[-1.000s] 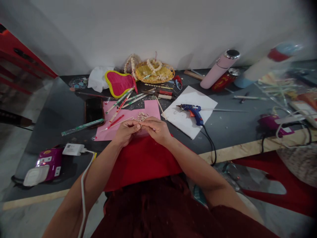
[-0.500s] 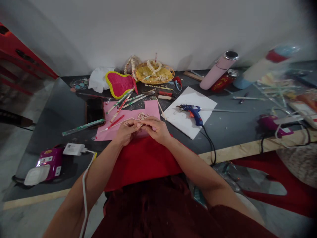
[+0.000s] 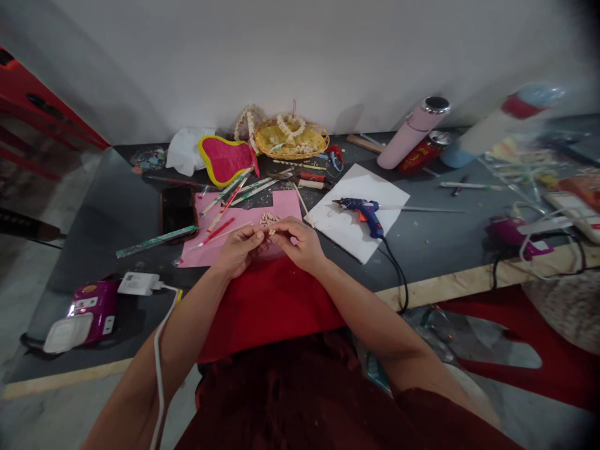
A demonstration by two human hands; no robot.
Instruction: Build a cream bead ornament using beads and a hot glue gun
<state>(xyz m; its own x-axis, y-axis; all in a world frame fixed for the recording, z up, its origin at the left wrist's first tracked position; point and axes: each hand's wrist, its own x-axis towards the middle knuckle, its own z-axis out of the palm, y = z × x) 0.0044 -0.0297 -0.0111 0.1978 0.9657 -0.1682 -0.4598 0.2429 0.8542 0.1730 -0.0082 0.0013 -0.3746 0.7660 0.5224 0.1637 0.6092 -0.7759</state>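
Note:
Small pale pieces point(image 3: 272, 232) sit between the fingertips of my two hands, above the near edge of a pink sheet point(image 3: 285, 205). My left hand point(image 3: 241, 250) pinches at them from the left, its thumb and forefinger pressed together. From the right, my right hand point(image 3: 300, 245) closes its fingers on the same small pieces. Just beyond my fingers, a little pile of pale bits point(image 3: 268, 219) lies on the pink sheet. Red cloth point(image 3: 272, 306) covers my lap below both hands.
A blue glue gun point(image 3: 363, 209) rests on a white board point(image 3: 328, 200). Behind are a yellow basket point(image 3: 293, 153) and a pink-and-yellow shape point(image 3: 226, 160). A pink flask point(image 3: 412, 134) and red can point(image 3: 424, 153) stand right. At left are a phone point(image 3: 178, 209) and purple socket box point(image 3: 96, 306).
My right fingertips have shifted slightly right, and the small pale pieces between my hands show more clearly. My left hand has barely moved.

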